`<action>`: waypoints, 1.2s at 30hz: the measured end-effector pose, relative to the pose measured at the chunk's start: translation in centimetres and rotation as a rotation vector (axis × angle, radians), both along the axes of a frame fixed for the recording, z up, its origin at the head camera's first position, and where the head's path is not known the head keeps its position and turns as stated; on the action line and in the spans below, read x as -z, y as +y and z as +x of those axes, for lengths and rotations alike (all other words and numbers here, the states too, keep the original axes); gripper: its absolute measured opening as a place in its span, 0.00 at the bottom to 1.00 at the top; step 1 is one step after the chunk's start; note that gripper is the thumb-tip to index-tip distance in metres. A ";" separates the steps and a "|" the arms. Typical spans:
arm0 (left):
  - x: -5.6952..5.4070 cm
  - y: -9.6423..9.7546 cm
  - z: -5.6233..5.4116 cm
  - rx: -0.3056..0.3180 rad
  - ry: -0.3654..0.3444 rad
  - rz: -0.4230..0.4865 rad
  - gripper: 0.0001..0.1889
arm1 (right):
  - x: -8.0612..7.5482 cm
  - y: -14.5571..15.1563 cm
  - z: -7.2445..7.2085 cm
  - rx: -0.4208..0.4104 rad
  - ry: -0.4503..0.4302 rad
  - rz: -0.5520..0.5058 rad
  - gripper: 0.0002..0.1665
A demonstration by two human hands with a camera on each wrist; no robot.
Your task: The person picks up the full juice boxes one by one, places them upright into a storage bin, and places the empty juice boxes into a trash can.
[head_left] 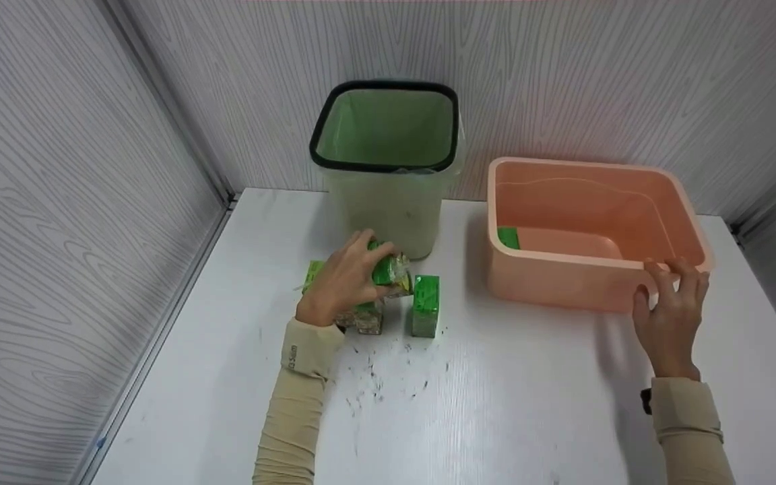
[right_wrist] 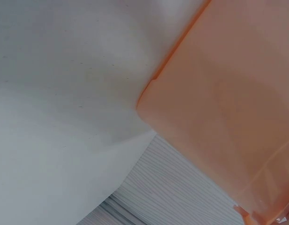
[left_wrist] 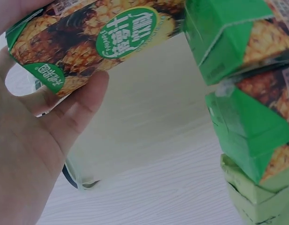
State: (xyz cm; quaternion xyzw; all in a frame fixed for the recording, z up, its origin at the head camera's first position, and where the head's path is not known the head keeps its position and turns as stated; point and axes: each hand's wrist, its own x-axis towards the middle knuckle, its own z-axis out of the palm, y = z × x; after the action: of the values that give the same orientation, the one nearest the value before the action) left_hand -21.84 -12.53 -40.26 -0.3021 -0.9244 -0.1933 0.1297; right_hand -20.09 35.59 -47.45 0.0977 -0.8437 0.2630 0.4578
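Observation:
My left hand (head_left: 344, 279) grips a juice carton (left_wrist: 88, 42) printed with pineapples, its green end (head_left: 382, 272) showing between thumb and fingers. Just right of it a green-topped carton (head_left: 426, 306) stands upright on the table. Below and beside the hand are more cartons (head_left: 369, 320), partly hidden by it. The left wrist view shows two green-ended pineapple cartons (left_wrist: 249, 124) and a light green one (left_wrist: 256, 199) in a row. My right hand (head_left: 672, 316) holds the near rim of a salmon-pink plastic bin (head_left: 563, 279), fingers hooked over its right part.
A pale green wastebasket (head_left: 395, 209) with a black rim stands behind the cartons, against the back wall. One green carton (head_left: 508, 237) lies inside the pink bin at its left corner. Dark specks mark the white table (head_left: 482, 404). Grey wood-grain walls (head_left: 58, 202) enclose it.

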 end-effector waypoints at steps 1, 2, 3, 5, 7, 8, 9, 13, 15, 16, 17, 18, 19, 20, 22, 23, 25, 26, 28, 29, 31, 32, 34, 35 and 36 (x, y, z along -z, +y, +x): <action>0.0 0.0 0.0 -0.002 0.001 0.010 0.28 | 0.0 0.0 -0.1 -0.002 0.001 0.001 0.18; 0.0 -0.1 0.0 -0.007 0.000 0.022 0.28 | -0.1 0.0 -0.1 -0.003 0.003 0.001 0.18; 0.0 -0.1 -0.1 -0.009 0.000 0.036 0.28 | -0.1 0.0 -0.1 -0.005 0.003 0.002 0.19; 0.0 -0.2 -0.1 -0.010 0.001 0.060 0.27 | -0.1 0.1 -0.2 -0.005 0.003 0.001 0.19; 0.0 -0.3 -0.2 -0.005 0.008 0.081 0.26 | -0.2 0.1 -0.2 -0.006 0.006 0.004 0.19; 0.0 -0.3 -0.3 0.000 0.017 0.089 0.26 | -0.2 0.2 -0.3 -0.007 0.008 0.006 0.19; 0.0 -0.3 -0.4 0.008 0.029 0.098 0.26 | -0.2 0.2 -0.3 -0.008 0.009 0.006 0.19; 0.2 -0.4 -0.6 0.023 0.070 0.133 0.24 | -0.1 0.3 -0.3 -0.005 0.017 0.007 0.18; 0.3 -0.3 -0.6 0.017 0.084 0.145 0.24 | 0.0 0.3 -0.3 -0.002 0.015 0.004 0.18; 0.3 -0.3 -0.6 0.012 0.089 0.151 0.24 | 0.0 0.2 -0.2 0.000 0.013 0.003 0.18; 0.3 -0.3 -0.5 0.006 0.093 0.157 0.24 | 0.0 0.2 -0.2 0.002 0.010 0.001 0.18; 0.3 -0.3 -0.5 0.001 0.099 0.165 0.24 | 0.0 0.2 -0.2 0.003 0.007 0.000 0.18; 0.2 -0.2 -0.5 -0.003 0.105 0.174 0.24 | 0.0 0.1 -0.2 0.003 0.005 -0.001 0.18; 0.2 -0.2 -0.5 -0.003 0.109 0.186 0.24 | 0.0 0.1 -0.2 0.004 0.004 -0.001 0.18; 0.1 -0.1 -0.5 0.002 0.123 0.206 0.24 | -0.1 0.1 -0.2 0.005 0.001 -0.003 0.18; 0.1 -0.1 -0.6 0.006 0.131 0.217 0.24 | -0.1 0.1 -0.2 0.005 0.001 -0.002 0.18; 0.1 0.0 -0.7 0.013 0.145 0.234 0.23 | -0.2 0.1 -0.1 0.003 0.002 0.000 0.19; 0.1 0.1 -0.7 0.016 0.150 0.242 0.23 | -0.2 0.1 -0.1 0.002 0.003 0.001 0.19; 0.2 0.3 -0.9 0.026 0.154 0.256 0.22 | -0.2 0.1 -0.1 -0.001 0.005 0.002 0.19; 0.3 0.4 -0.9 0.031 0.155 0.266 0.22 | -0.1 0.1 -0.1 0.000 0.007 0.004 0.19; 0.5 0.6 -1.0 0.045 0.151 0.292 0.22 | -0.1 0.1 -0.1 0.000 0.012 0.004 0.19; 0.5 0.7 -1.0 0.053 0.149 0.306 0.21 | 0.0 0.1 -0.1 0.001 0.013 0.004 0.19; 0.7 0.9 -1.2 0.071 0.151 0.333 0.20 | 0.0 0.1 -0.1 0.003 0.013 0.003 0.19; 0.8 1.0 -1.2 0.078 0.154 0.346 0.20 | 0.1 0.1 -0.1 0.004 0.013 0.001 0.19; 0.9 1.2 -1.3 0.086 0.157 0.357 0.20 | 0.1 0.1 -0.1 0.005 0.012 0.001 0.19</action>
State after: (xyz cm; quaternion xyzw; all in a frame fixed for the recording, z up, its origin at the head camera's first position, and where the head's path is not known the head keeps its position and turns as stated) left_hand -23.16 -11.37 -41.14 -0.3277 -0.8487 -0.3354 0.2445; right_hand -20.23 35.65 -47.51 0.0973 -0.8412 0.2610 0.4634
